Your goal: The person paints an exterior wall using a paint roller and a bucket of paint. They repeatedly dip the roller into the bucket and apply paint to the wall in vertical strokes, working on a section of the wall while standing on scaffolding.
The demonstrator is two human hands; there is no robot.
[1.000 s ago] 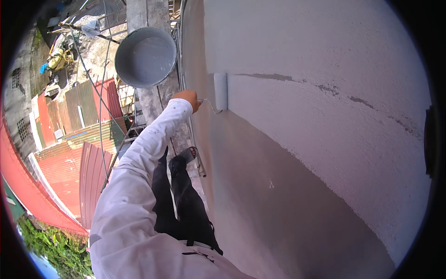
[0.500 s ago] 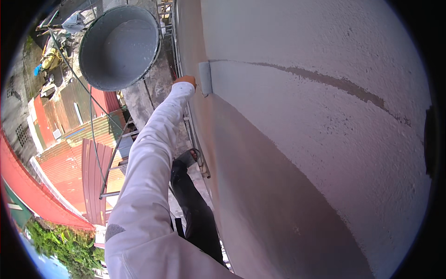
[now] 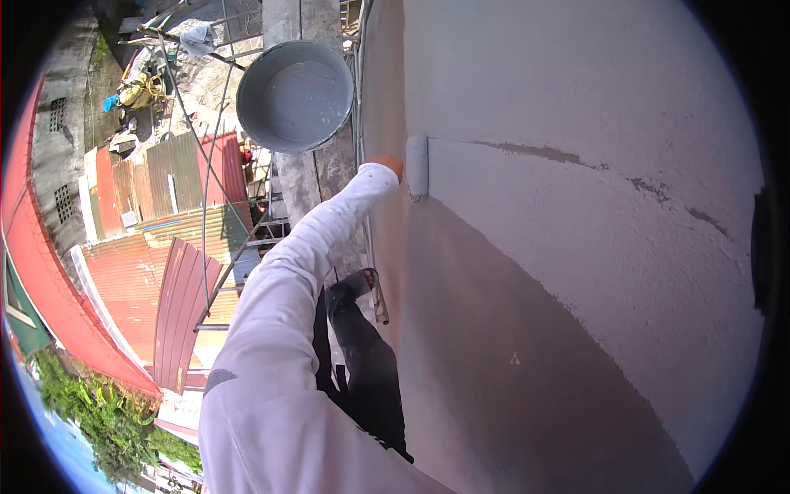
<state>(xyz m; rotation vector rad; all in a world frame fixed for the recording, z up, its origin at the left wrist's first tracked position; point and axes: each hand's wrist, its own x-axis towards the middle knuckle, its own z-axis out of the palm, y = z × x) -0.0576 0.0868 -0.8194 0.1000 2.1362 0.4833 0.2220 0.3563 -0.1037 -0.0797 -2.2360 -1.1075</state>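
Note:
My left hand is closed round the handle of a paint roller, with the handle itself mostly hidden by my fingers. The roller's pale sleeve stands upright against the wall, where pale wet paint spreads to the right of it. A thin dark unpainted streak, broken into pieces, runs through the paint. Above and to the left of my hand is a round dark bucket with pale grey paint inside. My right hand is out of view.
Under the bucket lies a plank walkway edged by metal scaffold pipes. My sandalled foot rests on it, close to the wall. Far below on the left are rusty corrugated roofs, a red roof edge and green plants.
The view has shifted, so bucket, hand and roller appear farther right. The dark streak on the wall is now thinner and broken by paint. My left hand keeps its grip on the roller.

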